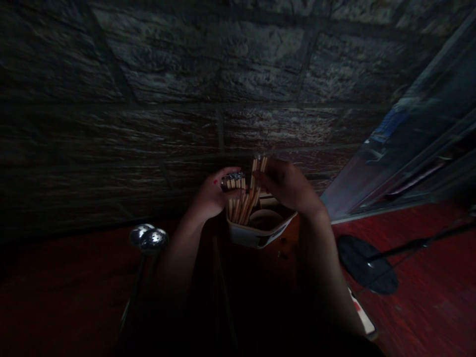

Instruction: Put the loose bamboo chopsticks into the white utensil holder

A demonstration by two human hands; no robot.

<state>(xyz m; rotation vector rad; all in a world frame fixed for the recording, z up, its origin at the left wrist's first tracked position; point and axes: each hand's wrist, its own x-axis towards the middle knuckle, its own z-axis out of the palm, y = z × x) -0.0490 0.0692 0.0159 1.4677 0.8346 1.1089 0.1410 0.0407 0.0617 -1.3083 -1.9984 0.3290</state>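
Note:
My left hand (pixel 212 197) curls around a bundle of wooden chopsticks (pixel 235 184), whose upper ends have something shiny like clear wrapping on them. Beside it, my right hand (pixel 290 186) pinches a few more chopsticks (pixel 255 176) that stand nearly upright. The lower parts of these sticks lean inside a white box-like container (pixel 247 237) with a light rim. A round opening or cup shows within that container. Dim light hides some of my fingertips.
Two shiny metal utensil heads (pixel 153 240), one with holes, stand at the left. Behind is a stone-block wall (pixel 223 64). A round black stand base (pixel 368 265) rests on the red floor (pixel 427 258) at right, near a white card-like object (pixel 364 315).

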